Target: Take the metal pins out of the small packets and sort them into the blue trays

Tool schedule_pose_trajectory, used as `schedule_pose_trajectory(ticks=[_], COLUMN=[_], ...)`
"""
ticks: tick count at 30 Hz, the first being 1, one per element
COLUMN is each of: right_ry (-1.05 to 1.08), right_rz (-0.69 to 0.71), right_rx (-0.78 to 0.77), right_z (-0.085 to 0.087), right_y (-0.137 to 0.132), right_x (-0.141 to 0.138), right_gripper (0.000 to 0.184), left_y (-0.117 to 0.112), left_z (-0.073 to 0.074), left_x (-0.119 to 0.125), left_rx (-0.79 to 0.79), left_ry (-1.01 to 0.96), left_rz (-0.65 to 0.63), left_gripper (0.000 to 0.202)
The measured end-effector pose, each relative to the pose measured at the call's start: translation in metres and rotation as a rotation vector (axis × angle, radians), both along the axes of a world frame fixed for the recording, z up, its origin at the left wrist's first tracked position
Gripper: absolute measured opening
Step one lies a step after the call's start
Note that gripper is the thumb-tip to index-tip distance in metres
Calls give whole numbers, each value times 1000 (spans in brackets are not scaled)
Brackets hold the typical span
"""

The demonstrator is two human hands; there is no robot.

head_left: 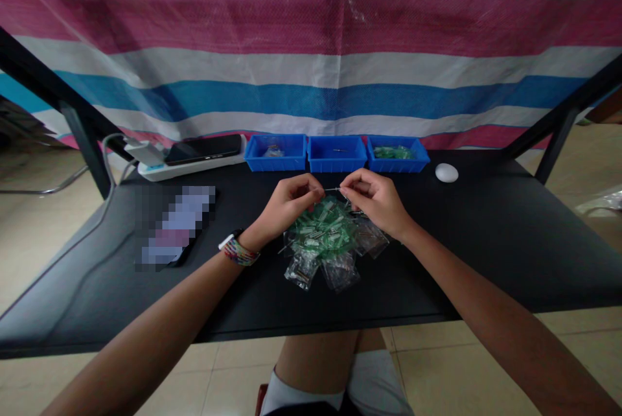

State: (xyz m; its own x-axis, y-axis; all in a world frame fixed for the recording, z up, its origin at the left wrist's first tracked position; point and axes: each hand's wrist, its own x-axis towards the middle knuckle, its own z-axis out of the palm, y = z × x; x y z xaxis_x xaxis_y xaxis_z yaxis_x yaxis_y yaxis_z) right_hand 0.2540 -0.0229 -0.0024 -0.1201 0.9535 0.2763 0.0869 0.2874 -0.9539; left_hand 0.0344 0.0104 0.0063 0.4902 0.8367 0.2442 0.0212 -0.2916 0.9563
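Observation:
Between my two hands runs a thin, metallic-looking rod, too small to name more exactly. My left hand pinches its left end with thumb and forefinger. The right end is pinched by my right hand. Just below the hands lies a heap of small green plastic pieces, seemingly in clear bags. Clear bags with small parts stick out at its front, and another bag lies to its right, partly under my right hand.
Behind the hands stand three blue bins: left, middle and right, each with small parts inside. A power strip carries a dark phone. Another phone lies at left, a white egg-shaped object at right.

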Motion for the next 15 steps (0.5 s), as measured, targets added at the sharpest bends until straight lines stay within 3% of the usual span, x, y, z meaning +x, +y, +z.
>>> schedule_pose_trajectory(ticks=[15], right_ry=[46], right_rz=[63], right_rx=[-38], right_z=[1], right_y=[-1], right_x=[0], right_gripper=[31], left_y=[-3], left_z=[-3], left_x=[2], left_rx=[42], left_ry=[-38], left_rz=[41], left_gripper=[24])
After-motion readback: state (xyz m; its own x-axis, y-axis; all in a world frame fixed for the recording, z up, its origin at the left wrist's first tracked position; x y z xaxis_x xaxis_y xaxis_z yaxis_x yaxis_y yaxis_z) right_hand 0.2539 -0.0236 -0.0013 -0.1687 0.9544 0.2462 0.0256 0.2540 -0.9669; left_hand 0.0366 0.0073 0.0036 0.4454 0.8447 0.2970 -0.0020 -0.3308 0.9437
